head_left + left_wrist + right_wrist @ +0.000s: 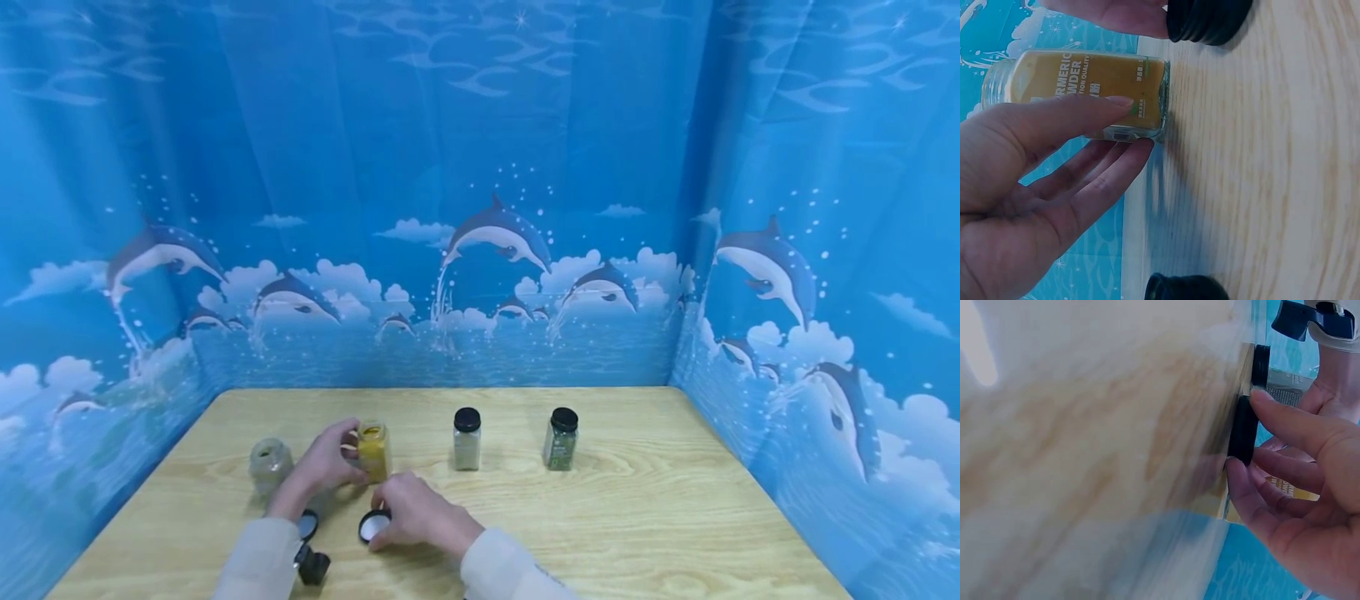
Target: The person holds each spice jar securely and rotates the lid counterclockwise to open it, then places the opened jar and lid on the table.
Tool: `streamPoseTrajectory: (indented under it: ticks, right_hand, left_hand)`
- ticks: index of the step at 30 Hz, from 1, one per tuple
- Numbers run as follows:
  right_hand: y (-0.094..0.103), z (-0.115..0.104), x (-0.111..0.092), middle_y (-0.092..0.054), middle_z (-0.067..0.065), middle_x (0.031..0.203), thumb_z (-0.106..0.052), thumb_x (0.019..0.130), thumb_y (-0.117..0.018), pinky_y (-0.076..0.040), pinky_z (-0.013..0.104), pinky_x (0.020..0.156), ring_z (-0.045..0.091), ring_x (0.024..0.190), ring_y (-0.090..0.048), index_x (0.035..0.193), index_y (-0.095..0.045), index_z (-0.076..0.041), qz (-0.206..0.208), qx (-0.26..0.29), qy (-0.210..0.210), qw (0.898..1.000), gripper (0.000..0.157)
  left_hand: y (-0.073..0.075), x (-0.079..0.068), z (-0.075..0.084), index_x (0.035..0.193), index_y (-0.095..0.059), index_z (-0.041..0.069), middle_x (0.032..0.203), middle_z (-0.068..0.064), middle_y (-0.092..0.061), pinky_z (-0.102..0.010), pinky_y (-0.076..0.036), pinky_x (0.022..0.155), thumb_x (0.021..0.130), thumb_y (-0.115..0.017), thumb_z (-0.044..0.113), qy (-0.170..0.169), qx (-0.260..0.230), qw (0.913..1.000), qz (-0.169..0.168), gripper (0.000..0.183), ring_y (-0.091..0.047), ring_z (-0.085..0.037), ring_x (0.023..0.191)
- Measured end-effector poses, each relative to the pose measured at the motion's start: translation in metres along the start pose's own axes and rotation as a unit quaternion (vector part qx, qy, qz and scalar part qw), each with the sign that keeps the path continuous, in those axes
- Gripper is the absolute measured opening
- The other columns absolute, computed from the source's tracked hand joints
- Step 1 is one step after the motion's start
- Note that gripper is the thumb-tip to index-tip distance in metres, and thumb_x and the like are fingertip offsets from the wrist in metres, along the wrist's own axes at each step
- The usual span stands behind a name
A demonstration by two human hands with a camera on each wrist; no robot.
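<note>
My left hand (328, 458) holds an open glass jar of turmeric powder (375, 457) that stands upright on the table. In the left wrist view, the thumb lies across the label of the turmeric jar (1116, 78), with the fingers along its side. Nearer the front, my right hand (423, 512) pinches a black lid (374, 526), its white liner facing up. The right wrist view shows thumb and fingertips at the edge of this lid (1243, 431), low at the tabletop. A second black lid (307, 524) lies beside my left forearm.
An uncapped glass jar (271, 465) with pale contents stands left of my left hand. Farther right are a black-capped jar with pale contents (467, 442) and a black-capped jar with green contents (562, 442). A dolphin-printed curtain (480, 350) borders the wooden table (637, 517).
</note>
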State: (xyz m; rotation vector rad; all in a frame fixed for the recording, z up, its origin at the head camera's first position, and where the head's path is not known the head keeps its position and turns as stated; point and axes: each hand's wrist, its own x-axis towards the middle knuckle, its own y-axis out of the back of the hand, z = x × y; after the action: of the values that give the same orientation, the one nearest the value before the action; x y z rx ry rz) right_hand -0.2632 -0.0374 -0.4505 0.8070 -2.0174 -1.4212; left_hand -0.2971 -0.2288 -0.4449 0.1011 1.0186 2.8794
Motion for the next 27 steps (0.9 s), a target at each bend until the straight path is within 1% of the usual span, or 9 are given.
streamPoseTrajectory:
  ticks: [3,6,10,13,17,20,22,25,27]
  right_hand:
    - [0.001,0.001,-0.003,-0.076,-0.003,0.096,-0.036,0.074,-0.092,-0.049,0.009,0.072,0.000,0.083,-0.061,0.109,-0.076,-0.011,-0.013,-0.002,-0.006,1.000,0.046]
    - [0.003,0.001,-0.007,-0.076,-0.002,0.096,-0.035,0.074,-0.092,-0.050,0.010,0.072,0.001,0.084,-0.062,0.114,-0.075,-0.011,-0.027,0.000,-0.020,0.999,0.050]
    - [0.012,0.002,-0.010,-0.075,-0.001,0.102,-0.033,0.078,-0.089,-0.054,0.013,0.077,0.004,0.090,-0.065,0.121,-0.072,-0.012,-0.036,0.019,-0.044,0.998,0.050]
    - [0.022,0.005,-0.012,-0.075,0.002,0.112,-0.028,0.082,-0.087,-0.056,0.014,0.081,0.007,0.097,-0.068,0.123,-0.070,-0.011,-0.034,0.042,-0.048,0.997,0.048]
    - [0.039,0.016,-0.018,-0.076,0.007,0.116,-0.025,0.085,-0.083,-0.057,0.015,0.081,0.011,0.096,-0.071,0.124,-0.069,-0.010,-0.021,0.059,-0.041,0.997,0.044]
    - [0.053,0.026,-0.026,-0.075,0.010,0.117,-0.024,0.087,-0.082,-0.057,0.015,0.080,0.013,0.093,-0.072,0.125,-0.068,-0.010,-0.014,0.079,-0.056,0.995,0.042]
    - [0.061,0.034,-0.032,-0.075,0.011,0.118,-0.023,0.088,-0.081,-0.058,0.017,0.080,0.016,0.095,-0.072,0.125,-0.068,-0.010,-0.007,0.102,-0.071,0.992,0.042]
    - [0.073,0.047,-0.042,-0.074,0.011,0.117,-0.022,0.089,-0.080,-0.058,0.018,0.082,0.020,0.099,-0.073,0.125,-0.069,-0.010,0.011,0.129,-0.089,0.988,0.040]
    - [0.080,0.056,-0.049,-0.074,0.010,0.117,-0.023,0.090,-0.079,-0.059,0.020,0.084,0.023,0.103,-0.072,0.126,-0.069,-0.010,0.024,0.148,-0.096,0.984,0.040]
  left_hand:
    - [-0.003,-0.001,-0.001,0.131,-0.056,-0.002,0.123,-0.023,-0.065,-0.050,-0.063,0.091,0.065,-0.087,-0.008,0.004,-0.005,1.0000,-0.007,0.073,-0.069,-0.037,0.109]
    - [-0.005,-0.001,-0.001,0.134,-0.054,-0.001,0.125,-0.024,-0.065,-0.051,-0.062,0.092,0.065,-0.089,-0.006,0.005,-0.013,0.9998,-0.012,0.078,-0.069,-0.039,0.110]
    - [0.000,-0.002,0.006,0.139,-0.053,0.002,0.131,-0.024,-0.063,-0.057,-0.058,0.099,0.065,-0.090,-0.001,0.002,-0.004,1.0000,-0.008,0.082,-0.064,-0.044,0.119]
    - [0.007,-0.006,0.019,0.142,-0.051,0.006,0.141,-0.026,-0.058,-0.066,-0.051,0.105,0.068,-0.090,0.004,0.005,0.008,0.9999,-0.006,0.084,-0.055,-0.051,0.131]
    - [0.016,-0.008,0.040,0.145,-0.049,0.008,0.149,-0.028,-0.052,-0.070,-0.046,0.109,0.073,-0.089,0.008,-0.009,0.029,0.9995,0.005,0.083,-0.046,-0.054,0.140]
    - [0.021,-0.008,0.056,0.145,-0.049,0.008,0.150,-0.027,-0.052,-0.068,-0.046,0.111,0.077,-0.087,0.007,-0.036,0.036,0.9985,0.021,0.077,-0.045,-0.052,0.141]
    - [0.022,-0.008,0.066,0.144,-0.050,0.008,0.150,-0.026,-0.052,-0.066,-0.046,0.113,0.079,-0.085,0.007,-0.051,0.032,0.9978,0.029,0.074,-0.046,-0.050,0.141]
    - [0.019,-0.006,0.080,0.142,-0.051,0.007,0.149,-0.023,-0.054,-0.061,-0.047,0.114,0.080,-0.084,0.006,-0.077,0.018,0.9962,0.035,0.070,-0.050,-0.047,0.139]
    - [0.013,-0.003,0.087,0.141,-0.053,0.008,0.148,-0.022,-0.055,-0.058,-0.049,0.114,0.080,-0.084,0.005,-0.088,0.007,0.9956,0.032,0.069,-0.051,-0.045,0.139]
